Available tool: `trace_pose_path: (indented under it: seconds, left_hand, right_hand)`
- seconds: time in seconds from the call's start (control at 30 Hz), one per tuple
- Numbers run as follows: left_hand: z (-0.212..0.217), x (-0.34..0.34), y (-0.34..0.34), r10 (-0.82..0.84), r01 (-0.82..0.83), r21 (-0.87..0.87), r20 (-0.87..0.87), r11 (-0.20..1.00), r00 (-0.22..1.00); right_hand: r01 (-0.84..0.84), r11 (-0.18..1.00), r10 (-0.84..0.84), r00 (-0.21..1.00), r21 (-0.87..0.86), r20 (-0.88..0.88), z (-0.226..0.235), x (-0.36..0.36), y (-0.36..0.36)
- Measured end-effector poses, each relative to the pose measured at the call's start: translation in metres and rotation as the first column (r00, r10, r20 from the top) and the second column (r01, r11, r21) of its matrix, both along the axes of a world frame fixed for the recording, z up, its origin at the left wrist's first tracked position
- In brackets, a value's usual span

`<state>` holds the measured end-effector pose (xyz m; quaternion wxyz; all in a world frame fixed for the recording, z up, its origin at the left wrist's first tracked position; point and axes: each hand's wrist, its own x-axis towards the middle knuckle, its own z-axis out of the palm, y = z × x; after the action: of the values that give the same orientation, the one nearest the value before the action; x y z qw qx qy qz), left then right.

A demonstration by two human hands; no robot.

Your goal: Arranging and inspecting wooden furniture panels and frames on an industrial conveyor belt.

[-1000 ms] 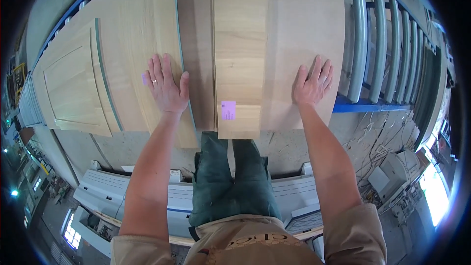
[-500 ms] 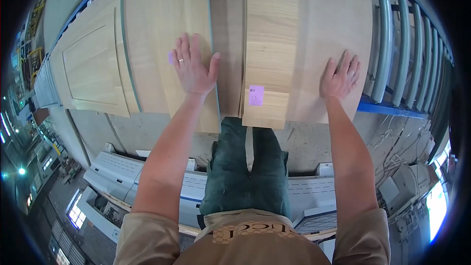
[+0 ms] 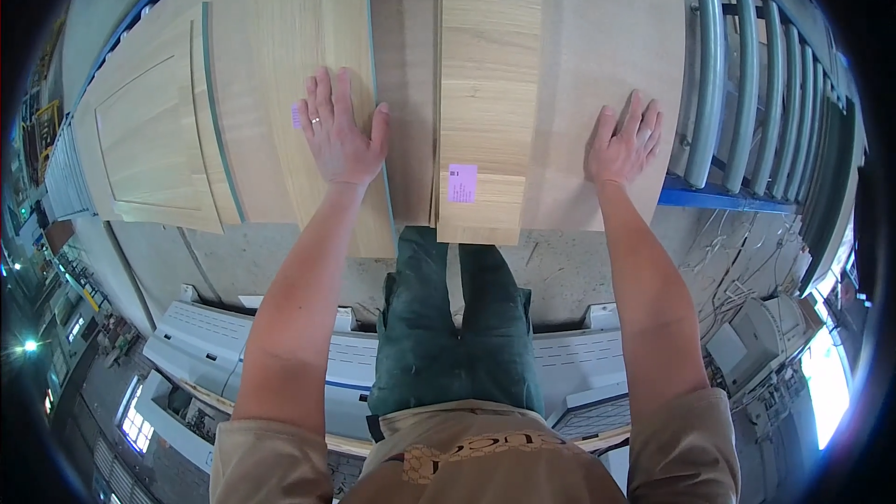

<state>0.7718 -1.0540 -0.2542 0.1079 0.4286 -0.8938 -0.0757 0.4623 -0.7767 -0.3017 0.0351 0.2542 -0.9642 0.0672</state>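
Observation:
My left hand (image 3: 343, 138) lies open and flat, fingers spread, on a pale wood panel (image 3: 345, 0) with a blue-green edge. A purple label (image 3: 296, 116) peeks out beside its fingers. Further right, my right hand (image 3: 623, 142) rests open on a wide plain beige board (image 3: 597, 19). Between the hands is a narrow wood-grain plank (image 3: 487, 112) bearing a purple label (image 3: 462, 184) near its close end. A darker brown board strip (image 3: 406, 65) shows between the panel and the plank. Neither hand grips anything.
At the left lies a framed door panel (image 3: 149, 131) with a blue-green edge. A roller conveyor (image 3: 705, 65) with a blue frame runs under the boards and on to the right. A grey-white machine housing (image 3: 327, 355) stands behind my legs. Cables (image 3: 737, 252) lie on the floor at right.
The whole scene has shifted slightly left in the picture. Both hands stay flat on the same boards, with no visible movement against them.

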Motion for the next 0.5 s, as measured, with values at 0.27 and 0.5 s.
trace_pose_path:
  seconds: [0.27,0.5]
  left_hand:
    - [0.005,0.000,0.001,-0.001,0.001,0.002,-0.012,1.000,1.000]
    - [0.005,-0.001,0.001,0.009,-0.009,0.013,0.014,1.000,1.000]
  right_hand:
    - [0.016,1.000,-0.016,1.000,-0.001,0.006,0.006,0.004,-0.005]
    - [0.012,1.000,-0.013,0.999,0.003,0.040,0.012,0.004,-0.005]
